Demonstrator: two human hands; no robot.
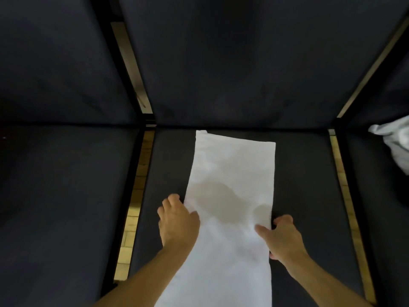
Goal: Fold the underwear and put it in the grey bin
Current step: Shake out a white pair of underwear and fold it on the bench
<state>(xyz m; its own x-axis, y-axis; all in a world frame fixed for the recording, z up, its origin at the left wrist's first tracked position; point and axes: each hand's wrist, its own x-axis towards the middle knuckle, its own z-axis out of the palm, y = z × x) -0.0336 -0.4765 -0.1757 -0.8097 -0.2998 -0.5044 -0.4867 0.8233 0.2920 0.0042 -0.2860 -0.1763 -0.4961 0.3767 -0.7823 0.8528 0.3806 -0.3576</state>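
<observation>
White underwear [230,196] is lying flat as a long folded strip on the dark worktop [305,185], running from the near edge of the view away toward the back panel, between the two hands. Left hand [178,220] is resting at the strip's left edge; its fingers [171,201] are curling loosely with the tips on the dark surface just outside the cloth, the thumb side touching the edge of the fabric, though whether any cloth is being pinched cannot be told. Right hand [282,237] is sitting at the strip's right edge; the thumb is lying on top of the cloth and the other fingers are curling at or under the edge, so it is appearing to pinch the fabric there. A faint shadow is falling on the cloth just beyond both sets of fingers. The far end of the strip is lying well beyond the fingertips, its far-left corner sticking out slightly. A crumpled pile of white cloth [396,142] is sitting far to the right of the right fingers, partly cut off by the frame. Tan strips [135,207] are showing in the gaps either side of the worktop.
</observation>
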